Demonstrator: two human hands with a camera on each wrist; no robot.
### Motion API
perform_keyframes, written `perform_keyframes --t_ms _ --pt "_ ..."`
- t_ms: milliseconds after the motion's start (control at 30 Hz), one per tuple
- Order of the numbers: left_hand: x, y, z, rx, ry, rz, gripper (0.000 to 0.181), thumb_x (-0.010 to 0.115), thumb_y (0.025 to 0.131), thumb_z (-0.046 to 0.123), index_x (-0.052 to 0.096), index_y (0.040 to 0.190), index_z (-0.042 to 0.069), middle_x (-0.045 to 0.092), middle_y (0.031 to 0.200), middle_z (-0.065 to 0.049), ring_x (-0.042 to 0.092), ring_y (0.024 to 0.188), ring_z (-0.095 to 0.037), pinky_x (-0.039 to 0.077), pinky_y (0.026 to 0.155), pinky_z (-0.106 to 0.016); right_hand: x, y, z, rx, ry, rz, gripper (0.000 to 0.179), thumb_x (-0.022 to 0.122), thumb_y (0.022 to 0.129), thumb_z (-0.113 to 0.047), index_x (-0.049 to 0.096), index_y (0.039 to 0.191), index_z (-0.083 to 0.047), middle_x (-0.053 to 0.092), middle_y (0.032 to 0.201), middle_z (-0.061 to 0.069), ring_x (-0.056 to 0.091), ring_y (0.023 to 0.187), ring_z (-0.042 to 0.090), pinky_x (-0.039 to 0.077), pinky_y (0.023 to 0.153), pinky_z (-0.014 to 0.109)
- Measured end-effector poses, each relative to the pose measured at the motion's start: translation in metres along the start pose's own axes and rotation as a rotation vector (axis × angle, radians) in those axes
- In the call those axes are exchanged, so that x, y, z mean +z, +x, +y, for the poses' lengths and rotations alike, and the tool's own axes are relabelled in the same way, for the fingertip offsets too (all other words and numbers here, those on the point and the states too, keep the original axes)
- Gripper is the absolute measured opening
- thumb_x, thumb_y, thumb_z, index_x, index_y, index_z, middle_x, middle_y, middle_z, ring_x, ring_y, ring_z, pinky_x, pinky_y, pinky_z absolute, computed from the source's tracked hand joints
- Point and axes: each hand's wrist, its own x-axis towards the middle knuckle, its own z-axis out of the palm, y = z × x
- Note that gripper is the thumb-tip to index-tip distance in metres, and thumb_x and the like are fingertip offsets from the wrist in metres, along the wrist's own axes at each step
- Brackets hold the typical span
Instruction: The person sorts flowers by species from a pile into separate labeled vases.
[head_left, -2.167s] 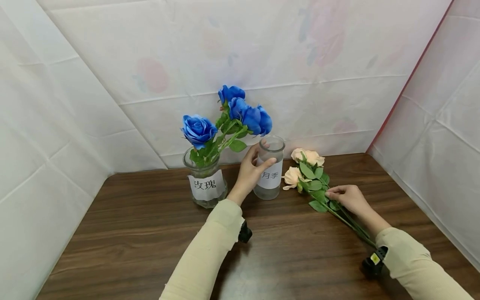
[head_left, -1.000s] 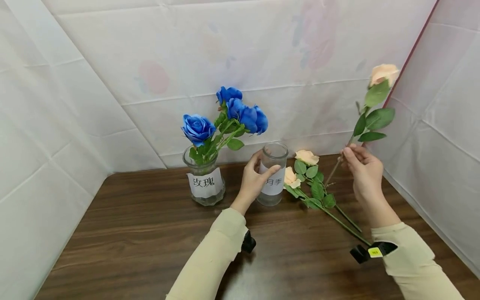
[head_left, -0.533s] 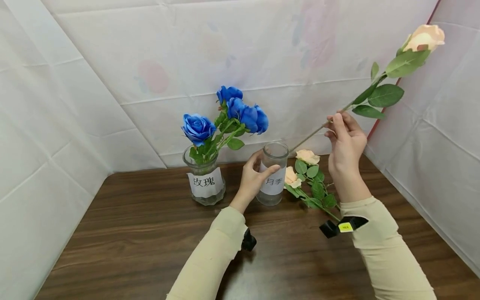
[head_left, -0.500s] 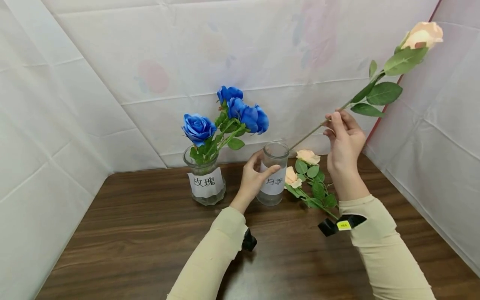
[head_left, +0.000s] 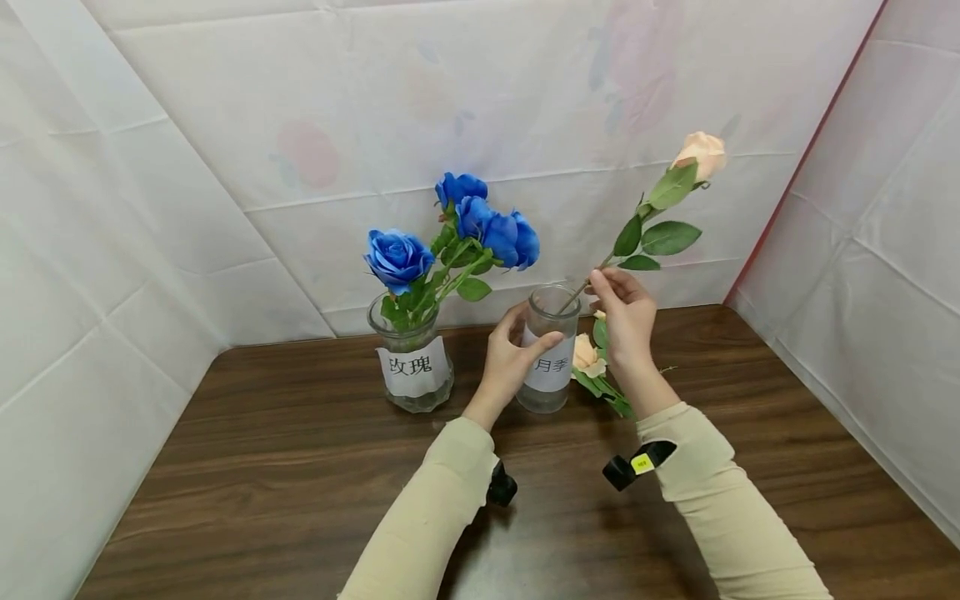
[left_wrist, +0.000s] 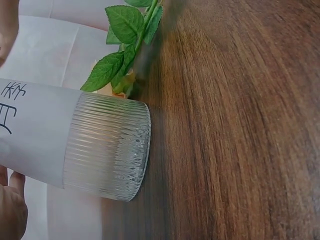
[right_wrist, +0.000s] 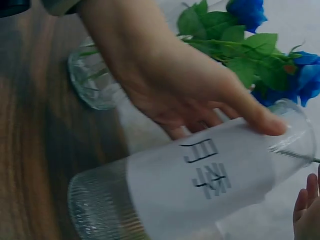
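Note:
My left hand (head_left: 512,358) grips a clear ribbed glass vase (head_left: 545,398) with a white paper label, which stands upright on the table. In my right hand (head_left: 628,321) a peach rose (head_left: 701,156) is pinched by its stem and leans to the right. The stem's lower end is inside the vase mouth; the right wrist view shows the stem tip (right_wrist: 290,153) within the glass neck. More peach roses (head_left: 587,357) lie on the table just right of the vase, partly hidden behind my right hand and wrist.
Left of my left hand stands a second labelled glass vase (head_left: 414,400) holding several blue roses (head_left: 397,260). White printed cloth (head_left: 300,83) hangs behind and at both sides of the brown wooden table (head_left: 262,483).
My right hand has picked one peach rose off the table, raised it, then brought it left and down so its stem enters the vase. My left hand stays on the vase.

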Motion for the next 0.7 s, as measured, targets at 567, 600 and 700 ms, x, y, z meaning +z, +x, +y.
perform_keyframes --t_ms 567,600,700 --pt "0.0 -0.001 0.0 -0.006 -0.008 -0.006 0.061 0.073 0.091 0.011 0.046 0.146 0.003 0.056 0.135 -0.016 0.053 0.124 -0.027 0.043 0.106 -0.039 -0.021 -0.013 0.015 0.128 -0.254 -0.124 0.039 0.069 0.095 -0.027 0.067 0.12 0.004 0.069 0.089 -0.007 0.064 0.08 0.01 0.053 0.077 0.028" --pt "0.0 -0.001 -0.001 -0.005 -0.007 -0.006 0.062 0.073 0.091 0.011 0.046 0.146 0.003 0.056 0.135 -0.017 0.053 0.124 -0.027 0.043 0.106 -0.039 -0.026 -0.013 0.015 0.118 -0.281 -0.142 0.04 0.069 0.096 -0.027 0.067 0.121 0.005 0.069 0.09 -0.008 0.065 0.082 0.011 0.054 0.077 0.027" --pt "0.001 -0.001 -0.001 -0.007 -0.005 -0.004 0.061 0.073 0.091 0.012 0.046 0.146 0.003 0.055 0.134 -0.016 0.053 0.123 -0.026 0.043 0.106 -0.037 -0.044 -0.016 0.015 0.099 -0.353 -0.182 0.042 0.069 0.095 -0.027 0.066 0.121 0.006 0.069 0.093 -0.01 0.066 0.086 0.015 0.053 0.074 0.023"
